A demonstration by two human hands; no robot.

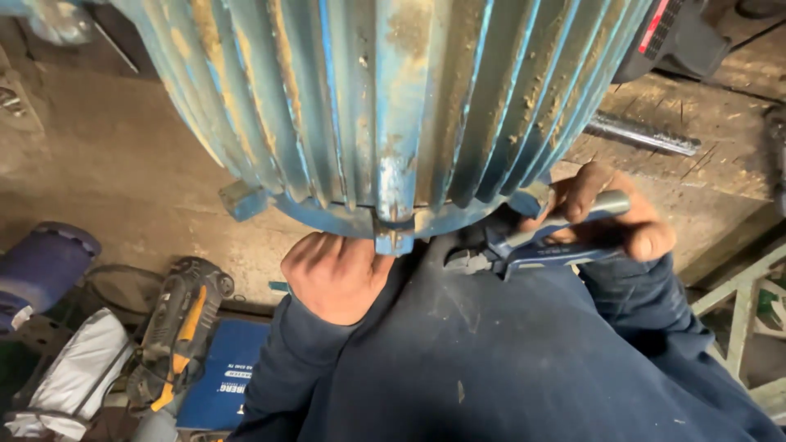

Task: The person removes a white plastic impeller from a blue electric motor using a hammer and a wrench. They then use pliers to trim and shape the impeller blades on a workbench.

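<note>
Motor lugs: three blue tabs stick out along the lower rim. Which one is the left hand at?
The middle lug, touching the left hand. The left lug stands alone; the right lug sits by the right hand.

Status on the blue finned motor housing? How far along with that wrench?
Done: nothing visibly removed; the blue finned housing still sits on its end rim. In hand: right hand grips a wrench set at the rim's lower edge, while left hand braces under the flange lug. Left: cannot tell how many fasteners remain; the wrench jaw end is hidden in shadow. A power tool lies unused on the floor.
</note>
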